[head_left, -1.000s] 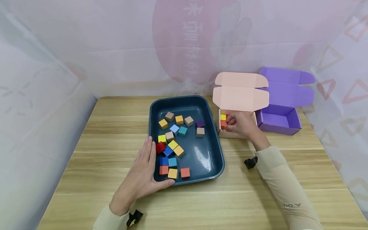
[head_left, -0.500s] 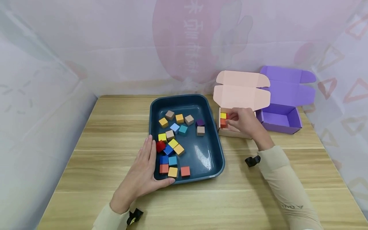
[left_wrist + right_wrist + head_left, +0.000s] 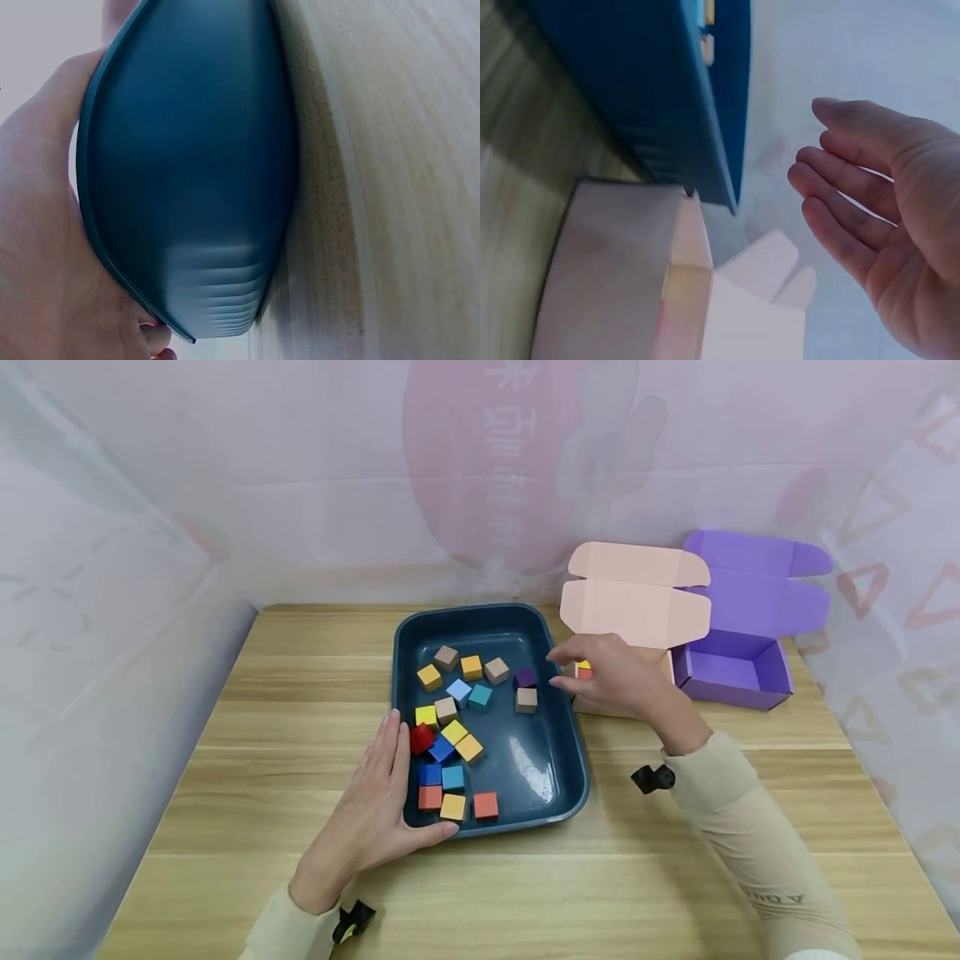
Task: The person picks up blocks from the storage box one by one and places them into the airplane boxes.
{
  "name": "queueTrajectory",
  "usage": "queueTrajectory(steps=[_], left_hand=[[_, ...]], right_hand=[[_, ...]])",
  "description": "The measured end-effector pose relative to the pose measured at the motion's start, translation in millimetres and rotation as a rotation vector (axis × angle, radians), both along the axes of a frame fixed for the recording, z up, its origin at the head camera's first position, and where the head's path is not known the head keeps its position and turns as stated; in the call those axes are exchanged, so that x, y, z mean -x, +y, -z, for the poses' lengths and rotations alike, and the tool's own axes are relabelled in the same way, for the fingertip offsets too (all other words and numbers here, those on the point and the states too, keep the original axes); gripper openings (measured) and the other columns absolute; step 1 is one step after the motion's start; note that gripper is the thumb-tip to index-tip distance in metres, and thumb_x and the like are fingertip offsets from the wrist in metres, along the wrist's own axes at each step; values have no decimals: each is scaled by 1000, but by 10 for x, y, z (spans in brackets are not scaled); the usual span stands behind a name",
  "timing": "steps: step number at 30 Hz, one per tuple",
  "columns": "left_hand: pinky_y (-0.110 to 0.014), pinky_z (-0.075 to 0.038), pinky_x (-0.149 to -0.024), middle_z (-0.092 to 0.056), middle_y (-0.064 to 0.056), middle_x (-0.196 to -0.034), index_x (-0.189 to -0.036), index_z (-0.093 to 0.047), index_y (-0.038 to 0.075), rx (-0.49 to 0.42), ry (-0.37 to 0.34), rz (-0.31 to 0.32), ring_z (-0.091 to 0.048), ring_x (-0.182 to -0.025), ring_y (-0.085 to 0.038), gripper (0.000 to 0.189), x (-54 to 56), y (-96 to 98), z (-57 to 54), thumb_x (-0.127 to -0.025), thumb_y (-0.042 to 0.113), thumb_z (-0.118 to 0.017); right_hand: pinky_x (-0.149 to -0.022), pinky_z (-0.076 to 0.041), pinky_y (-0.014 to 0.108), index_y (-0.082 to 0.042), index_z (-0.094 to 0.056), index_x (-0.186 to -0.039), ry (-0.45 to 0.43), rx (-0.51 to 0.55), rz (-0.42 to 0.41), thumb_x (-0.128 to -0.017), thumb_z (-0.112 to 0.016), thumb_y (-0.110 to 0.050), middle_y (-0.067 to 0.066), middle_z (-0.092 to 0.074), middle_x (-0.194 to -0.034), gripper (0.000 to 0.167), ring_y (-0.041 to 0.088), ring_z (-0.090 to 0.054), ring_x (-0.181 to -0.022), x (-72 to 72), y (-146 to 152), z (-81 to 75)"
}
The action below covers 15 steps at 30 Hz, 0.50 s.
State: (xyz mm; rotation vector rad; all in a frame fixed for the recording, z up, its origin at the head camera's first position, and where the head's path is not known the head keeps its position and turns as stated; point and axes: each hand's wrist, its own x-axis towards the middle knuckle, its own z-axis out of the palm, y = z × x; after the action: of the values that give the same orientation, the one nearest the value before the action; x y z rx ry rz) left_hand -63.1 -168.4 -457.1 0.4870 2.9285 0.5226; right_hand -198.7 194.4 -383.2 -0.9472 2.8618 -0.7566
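Along the near-left corner of a dark blue tray (image 3: 517, 777), my left hand (image 3: 375, 802) rests on the rim with straight fingers and the thumb on the near edge. The left wrist view shows that hand (image 3: 52, 210) against the outer tray wall (image 3: 187, 150). My right hand (image 3: 626, 672) hovers between the tray's right rim and the peach box (image 3: 637, 614); its thumb and fingers are parted and hold nothing, as the right wrist view of the hand (image 3: 885, 202) confirms. Closest to its fingertips in the tray are a purple cube (image 3: 525, 677) and a plain wood cube (image 3: 527, 700).
Several coloured cubes lie in the tray's left half, among them a red block (image 3: 422, 739) and a teal cube (image 3: 480, 697). Inside the peach box, a yellow cube and an orange cube (image 3: 584, 674) show partly. A lidded purple box (image 3: 735, 672) stands open at its right.
My right hand has come up out of the peach box and moved left toward the tray, its fingers spreading. The left hand stays on the tray's rim.
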Motion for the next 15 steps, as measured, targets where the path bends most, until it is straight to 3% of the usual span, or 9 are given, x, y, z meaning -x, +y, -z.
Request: queueTrajectory(steps=[7, 15], left_hand=[[-64, -23, -130, 8, -11, -180, -170, 8, 13, -1, 14, 11, -1, -167, -37, 143, 4, -6, -1, -74, 94, -61], [-63, -23, -130, 8, -11, -180, -170, 3, 10, 6, 17, 12, -2, -167, -37, 142, -2, -12, 0, -75, 92, -62]], right_hand=[[-92, -65, 41, -4, -78, -122, 28, -157, -106, -93, -82, -19, 13, -79, -116, 32, 30, -74, -103, 2, -256, 151], [-80, -62, 34, -6, -83, -108, 196, -382, -149, -91, -84, -20, 9, -81, -96, 22, 24, -67, -85, 73, -447, 363]])
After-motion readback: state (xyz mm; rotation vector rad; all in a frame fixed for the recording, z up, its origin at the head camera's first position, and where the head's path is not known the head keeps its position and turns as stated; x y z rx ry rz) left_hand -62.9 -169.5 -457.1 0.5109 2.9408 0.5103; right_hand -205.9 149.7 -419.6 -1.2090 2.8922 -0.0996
